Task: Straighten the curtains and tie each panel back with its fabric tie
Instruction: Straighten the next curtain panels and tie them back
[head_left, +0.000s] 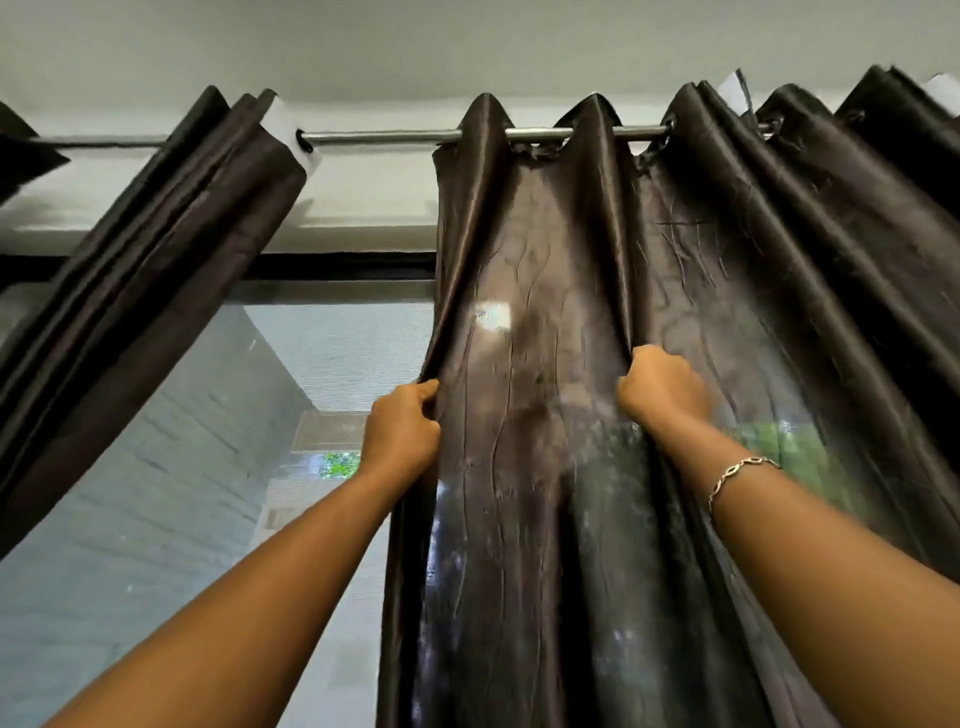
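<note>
gathered panel (156, 249), rod (379, 136), window screen (332, 353)

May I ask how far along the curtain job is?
Early. The left dark brown satin panel hangs bunched; whether tied is out of view. In hand: left hand pinches the right dark satin panel at its edge, right hand grips a fold. Tying is left.

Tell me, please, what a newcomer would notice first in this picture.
The shiny dark curtain panel fills the middle and right, hanging from a metal rod. The left hand grips its left edge and the right hand grips a fold further right. A second panel hangs bunched at the left, beyond the window.
</note>
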